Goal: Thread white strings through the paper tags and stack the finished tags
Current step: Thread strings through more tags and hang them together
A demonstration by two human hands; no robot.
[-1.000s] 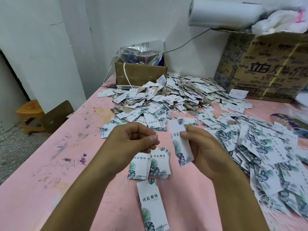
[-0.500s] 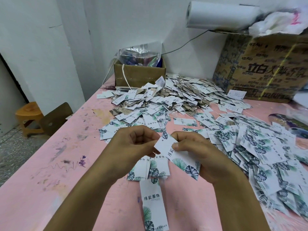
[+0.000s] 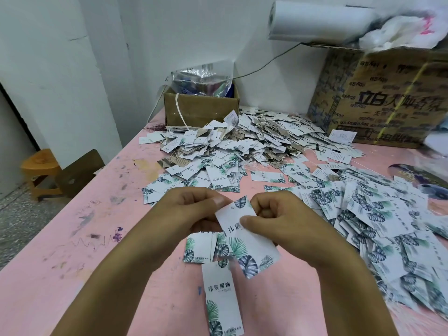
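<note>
While left grip (image 3: pixel 191 212) and right grip (image 3: pixel 278 221) pinch one tag (image 3: pixel 252 248), threading seems in hand; next, string must pass through it.

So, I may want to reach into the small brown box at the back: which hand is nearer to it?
Left. The left hand is nearly straight in front of the small brown box; the right hand is off to its right, farther away. Both pinch the same tag.

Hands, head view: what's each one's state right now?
Left hand: closed, pinching the paper tag at its top corner.
Right hand: closed, thumb gripping the same tag.
</note>
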